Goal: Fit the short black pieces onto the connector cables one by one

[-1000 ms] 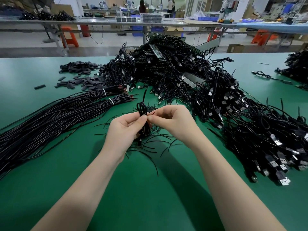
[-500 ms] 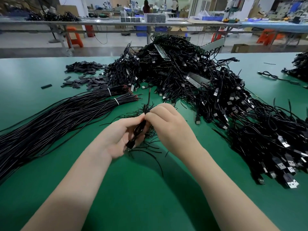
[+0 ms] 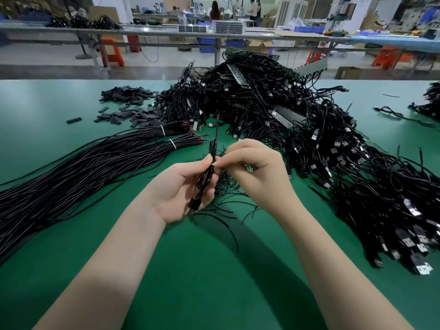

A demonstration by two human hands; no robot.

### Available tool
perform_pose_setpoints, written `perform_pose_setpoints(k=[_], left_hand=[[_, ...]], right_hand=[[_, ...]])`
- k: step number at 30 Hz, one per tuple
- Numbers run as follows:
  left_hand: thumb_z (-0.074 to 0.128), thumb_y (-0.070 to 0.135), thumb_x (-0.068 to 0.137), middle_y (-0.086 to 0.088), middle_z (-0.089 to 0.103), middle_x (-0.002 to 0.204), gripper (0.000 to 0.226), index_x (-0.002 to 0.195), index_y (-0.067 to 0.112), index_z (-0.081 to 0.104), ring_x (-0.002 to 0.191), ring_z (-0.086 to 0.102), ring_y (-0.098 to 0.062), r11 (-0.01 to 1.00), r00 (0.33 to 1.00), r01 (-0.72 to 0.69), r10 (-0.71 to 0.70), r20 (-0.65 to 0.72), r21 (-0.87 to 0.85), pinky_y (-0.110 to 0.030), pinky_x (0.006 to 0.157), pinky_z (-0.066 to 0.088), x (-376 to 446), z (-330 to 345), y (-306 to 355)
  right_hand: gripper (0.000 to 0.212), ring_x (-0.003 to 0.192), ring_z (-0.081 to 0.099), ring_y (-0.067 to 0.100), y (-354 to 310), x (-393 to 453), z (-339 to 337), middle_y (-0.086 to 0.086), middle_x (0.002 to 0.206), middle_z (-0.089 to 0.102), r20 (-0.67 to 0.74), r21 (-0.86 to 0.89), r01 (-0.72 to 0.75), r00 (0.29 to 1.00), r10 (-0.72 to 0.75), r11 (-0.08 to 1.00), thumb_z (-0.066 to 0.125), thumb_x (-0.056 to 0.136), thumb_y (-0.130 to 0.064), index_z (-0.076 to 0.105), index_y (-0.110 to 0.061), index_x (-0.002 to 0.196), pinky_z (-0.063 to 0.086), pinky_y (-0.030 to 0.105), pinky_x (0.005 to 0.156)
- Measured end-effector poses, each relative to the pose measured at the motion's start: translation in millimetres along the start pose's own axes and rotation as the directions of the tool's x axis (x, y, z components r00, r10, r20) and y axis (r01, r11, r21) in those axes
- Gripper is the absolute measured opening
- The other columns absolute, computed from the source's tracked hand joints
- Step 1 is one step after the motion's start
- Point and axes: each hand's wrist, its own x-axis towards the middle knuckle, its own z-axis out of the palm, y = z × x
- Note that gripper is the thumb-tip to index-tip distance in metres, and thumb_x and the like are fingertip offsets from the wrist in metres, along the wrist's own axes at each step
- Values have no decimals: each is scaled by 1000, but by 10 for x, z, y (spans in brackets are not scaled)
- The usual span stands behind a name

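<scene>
Left hand (image 3: pixel 177 189): palm up, fingers curled round a folded connector cable (image 3: pixel 206 177), its thumb pressing the cable near the top.
Right hand (image 3: pixel 256 169): fingers curled, thumb and forefinger pinching at the cable just beside the left thumb; what they pinch is too small to tell.
Held cable: a doubled-over black lead, its plug end low in the left palm, one thin free end rising upright past the fingertips, held above the table.
Table (image 3: pixel 214 282): green mat surface, both forearms reaching over it from the near edge.
Short black pieces (image 3: pixel 133 108): a loose scatter of flat dark sleeves on the far left of the mat, one lying apart further left (image 3: pixel 74 120).
Bundled wires (image 3: pixel 83 167): long black leads fanned across the left side, tied near their bare reddish tips with two white bands.
Cable pile (image 3: pixel 273 110): a big tangled heap of black leads with USB-type plugs, running from mid-table down the right side, silver plug faces showing near the right edge.
Loose strands (image 3: pixel 223 210): thin black offcuts on the mat under and just below the hands.
Writing: no legible brand, label or text on cables, plugs or mat.
Background: further benches, orange stools, blue bins and people standing far off.
</scene>
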Motion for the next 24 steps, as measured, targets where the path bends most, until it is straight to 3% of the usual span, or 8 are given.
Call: perform_pose_setpoints(k=[3, 9, 11, 13, 15, 19, 23, 24], left_hand=[[66, 24, 74, 5, 65, 69, 13, 70, 19, 77, 55, 62, -6, 998, 997, -65, 63, 50, 28, -22, 52, 54, -13, -7, -8], [62, 21, 79, 4, 68, 75, 17, 76, 22, 78, 61, 66, -8, 969, 972, -224, 213, 101, 106, -21, 57, 56, -6, -6, -27], [64, 23, 78, 3, 73, 81, 15, 79, 23, 79, 67, 69, -8, 933, 952, -307, 301, 59, 187, -20, 61, 56, -3, -4, -17], [66, 27, 77, 3, 76, 87, 14, 82, 27, 79, 77, 71, -7, 875, 920, -379, 391, 21, 302, -17, 61, 54, 3, 5, -17], [66, 32, 77, 5, 76, 88, 16, 86, 31, 79, 81, 71, -5, 821, 899, -411, 437, 28, 396, -14, 62, 51, 3, 31, -37], [70, 34, 77, 6, 76, 94, 18, 93, 29, 77, 84, 68, -5, 723, 845, -467, 534, 18, 509, -14, 69, 50, 32, 69, -95], [74, 22, 84, 8, 76, 97, 13, 93, 31, 78, 94, 70, -5, 556, 741, -558, 668, 67, 616, -15, 81, 51, 56, 54, -101], [74, 24, 83, 9, 76, 97, 14, 92, 34, 78, 94, 70, -5, 540, 732, -567, 677, 80, 622, -15, 81, 50, 50, 50, -93]], right_hand=[[15, 73, 62, 8, -22, -5, 13, -1, 76, 66, 61, 359, -219, 976, 211, 907, 67, 84, 6, 67, -8, 81, 48, 18, 70], [16, 75, 63, 11, 27, -27, 80, 0, 77, 66, 124, 565, -445, 878, 462, 695, 72, 83, -6, 63, -17, 90, 51, 25, 74], [7, 73, 67, 10, 17, -31, 101, 0, 78, 72, 147, 547, -555, 800, 581, 626, 73, 84, -19, 68, -20, 89, 50, 21, 62], [14, 70, 66, 6, -4, -29, 93, -3, 79, 74, 190, 446, -672, 716, 671, 591, 72, 84, -37, 75, -23, 81, 44, 17, 52], [18, 66, 63, 5, -11, -23, 57, -5, 77, 73, 221, 406, -710, 687, 692, 575, 75, 78, -43, 78, -25, 77, 43, 17, 51], [27, 62, 61, 4, -50, 8, -25, -5, 71, 70, 251, 460, -731, 652, 715, 505, 79, 62, -39, 78, -18, 80, 46, 16, 52], [3, 60, 62, 6, -66, 26, -79, -2, 69, 70, 321, 480, -751, 631, 706, 453, 75, 78, -18, 74, -15, 76, 51, 16, 55], [6, 60, 63, 7, -74, 22, -85, -2, 68, 69, 323, 488, -745, 638, 698, 455, 73, 80, -14, 74, -15, 75, 52, 16, 57]])
